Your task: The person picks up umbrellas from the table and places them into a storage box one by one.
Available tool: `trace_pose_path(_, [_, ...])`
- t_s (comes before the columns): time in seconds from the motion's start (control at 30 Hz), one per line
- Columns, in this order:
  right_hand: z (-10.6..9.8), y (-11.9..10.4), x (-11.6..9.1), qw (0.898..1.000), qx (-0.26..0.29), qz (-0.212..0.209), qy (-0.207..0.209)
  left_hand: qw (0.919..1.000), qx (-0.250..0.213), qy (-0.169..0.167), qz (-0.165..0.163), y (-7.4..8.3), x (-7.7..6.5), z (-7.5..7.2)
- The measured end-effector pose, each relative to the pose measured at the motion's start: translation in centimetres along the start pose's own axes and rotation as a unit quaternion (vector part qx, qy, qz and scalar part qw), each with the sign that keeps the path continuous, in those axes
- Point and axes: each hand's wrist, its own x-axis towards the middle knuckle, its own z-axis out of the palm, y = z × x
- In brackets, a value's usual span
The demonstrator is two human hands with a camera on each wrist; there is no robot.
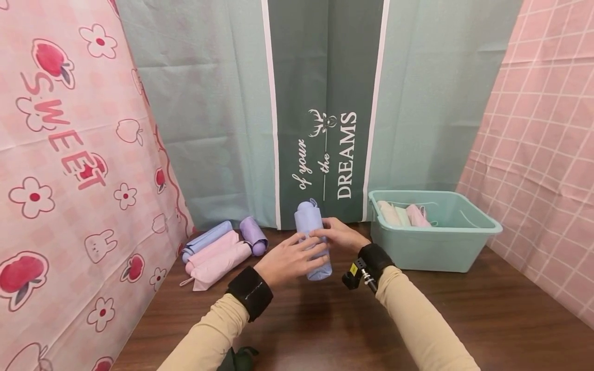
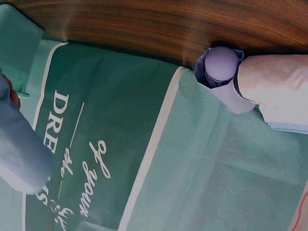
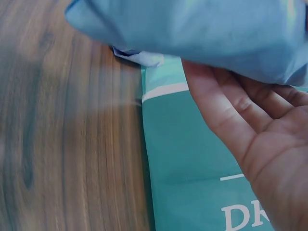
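Observation:
A folded light-blue umbrella (image 1: 307, 219) stands nearly upright above the tabletop, a small loop at its rounded handle end. My left hand (image 1: 290, 260) lies across its front with the fingers bent over the fabric. From the other side my right hand (image 1: 344, 236) holds it, thumb in front and fingers (image 3: 216, 103) passing behind. In the left wrist view the blue umbrella (image 2: 21, 149) fills the left edge; the left hand itself is out of that picture.
Left on the wooden table (image 1: 287, 319) lie a blue umbrella (image 1: 211, 239), pink umbrellas (image 1: 223, 260) and a purple umbrella (image 1: 253, 234). A teal bin (image 1: 427, 250) at right holds several pale folded items (image 1: 403, 215). A dark green object (image 1: 241, 359) sits at the front edge. Fabric hangs behind and on both sides.

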Motion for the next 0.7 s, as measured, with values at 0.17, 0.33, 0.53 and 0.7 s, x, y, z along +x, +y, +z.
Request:
trace_pose_path(0.17, [-1.2, 0.2, -0.2, 0.999, -0.009, 0.005, 0.048, 0.9997, -0.012, 0.008, -0.021, -0.8, -0.8, -0.3])
trace_pose_path(0.33, [-2.8, 0.0, -0.8, 0.996, -0.007, 0.020, 0.090, 0.9991, -0.011, 0.001, -0.042, -1.6, -2.1, -0.3])
trace_pose_path(0.53, [-4.7, -0.7, -1.8, 0.989, -0.047, 0.022, 0.139, 0.9960, -0.015, 0.007, -0.088, -2.5, -4.1, 0.0])
trace_pose_path(0.7, [-6.6, -1.8, -3.0, 0.979, -0.090, 0.025, 0.181, 0.9879, -0.019, 0.009, -0.153, -3.6, -5.7, 0.2])
